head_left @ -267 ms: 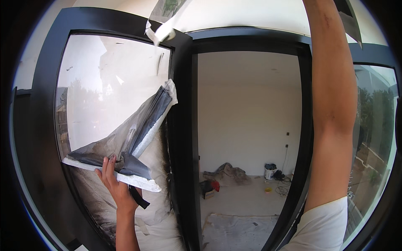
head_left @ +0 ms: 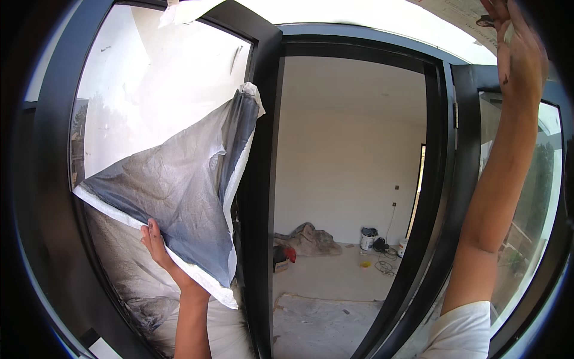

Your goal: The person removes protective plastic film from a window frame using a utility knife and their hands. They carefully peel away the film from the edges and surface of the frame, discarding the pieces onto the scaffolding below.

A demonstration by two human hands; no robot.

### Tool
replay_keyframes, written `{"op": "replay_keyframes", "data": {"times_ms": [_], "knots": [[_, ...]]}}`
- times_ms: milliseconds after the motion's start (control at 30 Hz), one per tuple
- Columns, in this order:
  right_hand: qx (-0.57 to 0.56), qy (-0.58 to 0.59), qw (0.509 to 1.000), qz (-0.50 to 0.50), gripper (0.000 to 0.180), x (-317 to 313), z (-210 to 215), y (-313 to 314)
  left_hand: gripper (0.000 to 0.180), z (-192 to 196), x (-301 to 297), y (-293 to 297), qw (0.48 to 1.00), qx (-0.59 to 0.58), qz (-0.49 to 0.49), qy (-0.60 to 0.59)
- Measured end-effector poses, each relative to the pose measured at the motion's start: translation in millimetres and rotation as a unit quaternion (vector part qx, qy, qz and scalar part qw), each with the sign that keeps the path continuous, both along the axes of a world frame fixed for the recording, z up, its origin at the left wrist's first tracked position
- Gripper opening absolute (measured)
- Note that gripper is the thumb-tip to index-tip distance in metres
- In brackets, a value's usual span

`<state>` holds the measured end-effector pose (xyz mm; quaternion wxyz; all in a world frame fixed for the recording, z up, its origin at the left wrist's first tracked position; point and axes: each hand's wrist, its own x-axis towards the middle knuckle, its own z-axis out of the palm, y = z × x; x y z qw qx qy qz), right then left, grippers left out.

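A translucent grey sheet of masking film (head_left: 173, 170), edged with white tape, hangs folded over the left door panel's glass. At its lower taped edge is my left hand (head_left: 160, 248), fingers bent over the tape and closed on it; the thumb is hidden. High at the upper right, my right hand (head_left: 523, 57) reaches up against a pale printed sheet (head_left: 454, 13). Its fingers are curled, with a small whitish bit between them that I cannot make out. The picture's rim cuts part of that hand off.
Dark frames surround the open doorway (head_left: 353, 51), with a glazed panel (head_left: 520, 209) at right. A loose white strip (head_left: 185, 12) hangs at the top left. Inside lie a crumpled drop cloth (head_left: 308, 239), a white bucket (head_left: 369, 240), cables (head_left: 385, 263) and a floor sheet (head_left: 323, 326).
The view has shifted. The film has spread wider and its lower corner hangs lower. My right hand has come into view at the upper right; the black strip by my left hand no longer shows.
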<state>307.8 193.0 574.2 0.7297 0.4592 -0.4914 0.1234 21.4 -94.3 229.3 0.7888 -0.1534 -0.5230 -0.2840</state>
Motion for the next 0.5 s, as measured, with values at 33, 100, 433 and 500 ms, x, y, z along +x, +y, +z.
{"op": "replay_keyframes", "data": {"times_ms": [33,100,433,500], "knots": [[-0.021,-0.014,0.999,-0.019,0.039,-2,-32,2,0.081,-4,3,9,0.999,-0.001,-0.033,0.011],[-0.128,-0.097,0.983,0.085,0.037,-64,-126,18,0.073,-13,6,8,0.998,-0.035,0.017,0.044],[-0.523,-0.42,0.713,0.203,0.019,-124,-537,44,0.098,-153,59,116,0.765,-0.155,-0.581,-0.232],[-0.581,-0.52,0.593,0.2,0.012,-99,-614,48,0.104,-164,64,147,0.651,-0.162,-0.67,-0.318]]}}
